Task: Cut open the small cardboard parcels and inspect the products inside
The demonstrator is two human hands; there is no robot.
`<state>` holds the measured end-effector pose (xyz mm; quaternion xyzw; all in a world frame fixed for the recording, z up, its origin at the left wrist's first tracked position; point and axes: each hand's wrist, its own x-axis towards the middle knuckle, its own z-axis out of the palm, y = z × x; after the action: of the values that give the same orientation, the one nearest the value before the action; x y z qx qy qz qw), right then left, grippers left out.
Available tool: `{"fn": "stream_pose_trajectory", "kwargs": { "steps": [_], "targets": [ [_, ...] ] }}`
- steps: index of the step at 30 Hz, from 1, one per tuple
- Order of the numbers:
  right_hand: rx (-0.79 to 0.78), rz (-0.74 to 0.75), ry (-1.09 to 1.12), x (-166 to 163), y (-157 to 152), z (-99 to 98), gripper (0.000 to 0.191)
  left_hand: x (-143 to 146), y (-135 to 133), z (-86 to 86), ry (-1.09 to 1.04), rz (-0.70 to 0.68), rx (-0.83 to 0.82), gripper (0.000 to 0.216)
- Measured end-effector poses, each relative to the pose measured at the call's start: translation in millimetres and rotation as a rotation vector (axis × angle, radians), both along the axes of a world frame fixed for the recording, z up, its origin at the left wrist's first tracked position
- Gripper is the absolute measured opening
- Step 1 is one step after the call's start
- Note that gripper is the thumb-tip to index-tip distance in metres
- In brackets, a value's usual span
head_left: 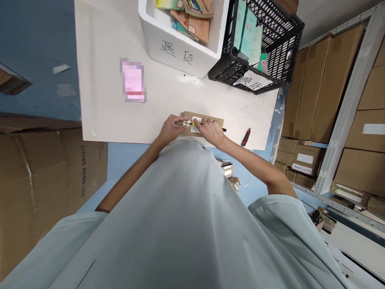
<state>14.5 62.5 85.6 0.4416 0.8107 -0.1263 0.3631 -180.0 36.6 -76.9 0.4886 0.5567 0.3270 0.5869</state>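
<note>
Head cam, from my end: the parcel (pixel 215 119) lies flat at the table's (pixel 105 104) near edge, close to the body for easy reach. The left hand (pixel 170 128) pinches its left end, probably to steady it. The right hand (pixel 211 131) has its fingers curled tight round a yellow cutter (pixel 223 129), low over the label

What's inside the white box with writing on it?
The white foam box holds flat brown cardboard packets and a greenish one. Anything beneath them is covered.
</note>
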Motion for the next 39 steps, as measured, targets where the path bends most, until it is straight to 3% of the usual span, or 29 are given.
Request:
{"fn": "stream_pose_trajectory", "kwargs": {
  "steps": [8, 14, 18, 22, 27, 33, 36, 39],
  "targets": [
    [-0.004, -0.004, 0.020, 47, -5, -2.9, 0.054, 3, -5, 11.4, 0.071, 0.063, -0.024, 0.036],
    [-0.008, -0.070, -0.016, 124, -10, 8.9, 0.059, 6, -7, 15.6, 0.127, 0.129, -0.031, 0.035],
    [-0.017, -0.066, 0.000, 168, -15, 2.7, 0.060, 11, -10, 17.1, 0.163, 0.153, -0.043, 0.034],
    [0.005, -0.090, 0.083, 191, -16, -20.7, 0.050, 17, -12, 23.0, 0.186, 0.197, -0.055, 0.036],
    [0.010, -0.154, 0.167, 208, -15, -57.7, 0.054, 29, -14, 31.7, 0.253, 0.276, -0.052, 0.035],
    [0.012, -0.276, 0.423, 222, -22, -102.2, 0.049, 43, -16, 28.2, 0.315, 0.388, -0.002, 0.034],
    [0.086, -0.480, 0.670, 224, -37, -123.7, 0.047, 38, -15, 26.2, 0.335, 0.412, -0.031, 0.034],
    [0.184, -0.910, 0.930, 212, -57, -145.0, 0.052, 26, -16, 25.8, 0.333, 0.436, -0.049, 0.035]
  ]
}}
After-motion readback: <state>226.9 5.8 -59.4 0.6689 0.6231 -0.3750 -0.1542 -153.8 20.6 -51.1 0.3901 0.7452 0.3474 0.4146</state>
